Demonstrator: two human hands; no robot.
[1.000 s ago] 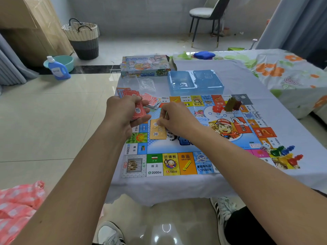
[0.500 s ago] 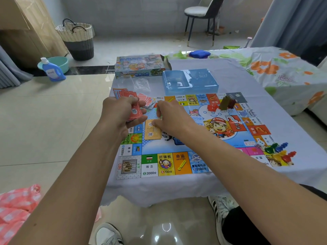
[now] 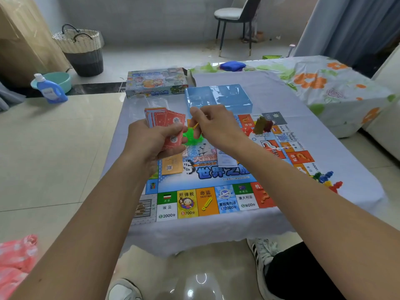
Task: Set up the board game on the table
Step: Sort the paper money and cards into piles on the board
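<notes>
Even, bright daylight throughout; shadows soft. Specular glare on the glossy floor tiles [image 3: 194, 280] at lower centre. Slight motion blur mid-frame. Wide-angle bending at frame edges.

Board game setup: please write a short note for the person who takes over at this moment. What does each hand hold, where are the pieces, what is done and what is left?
Left hand: grips a stack of red cards above the board.
Right hand: pinches something thin, probably one card seen edge-on; I cannot tell for sure.
Board: lies unfolded on the table.
Orange cards: stacked on the board's left centre space.
More red cards: lie fanned at the board's far left.
Pawns: piled at the board's right edge.
Blue tray and game box: beyond the board.
Left: place the red cards, set out the pawns.
</notes>
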